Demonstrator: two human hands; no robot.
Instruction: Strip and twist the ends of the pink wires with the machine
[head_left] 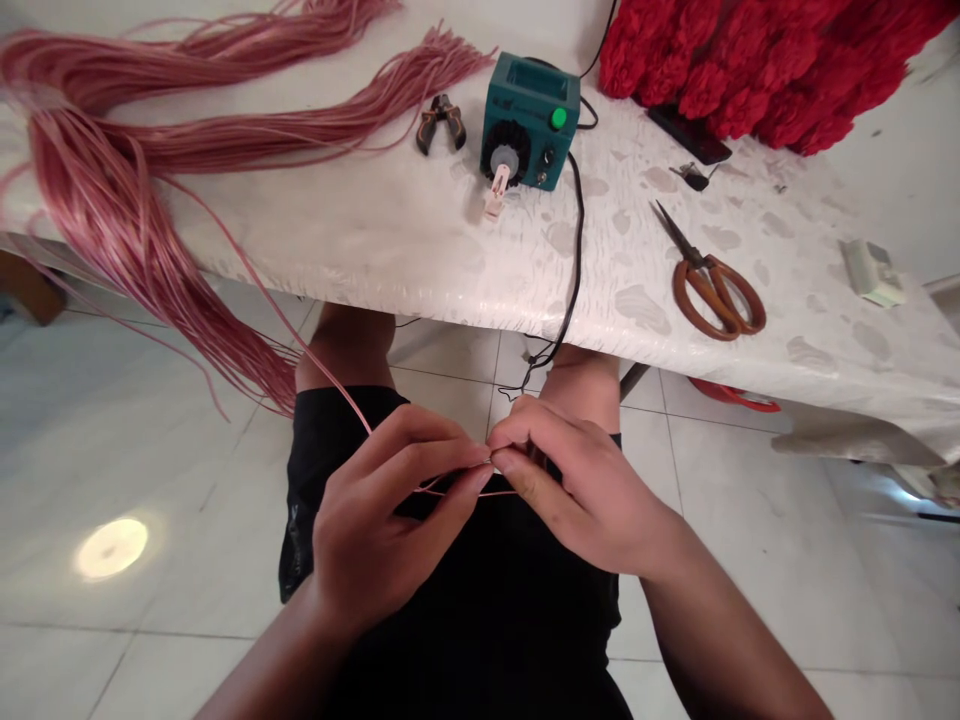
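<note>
Over my lap, my left hand (390, 510) and my right hand (577, 480) meet fingertip to fingertip. Both pinch a thin pink cord (322, 365) that runs up and left to the big bundle of pink cords (135, 220) draped over the table's edge. A small loop of the cord shows between my fingers. Both hands are closed in a pinch.
On the white table (420, 250) stand a green box device (529, 120) with a black cable (576, 260), pliers (441, 120), orange-handled scissors (712, 285), a pile of red tassels (757, 60) and a small pale block (870, 272). White tiled floor lies below.
</note>
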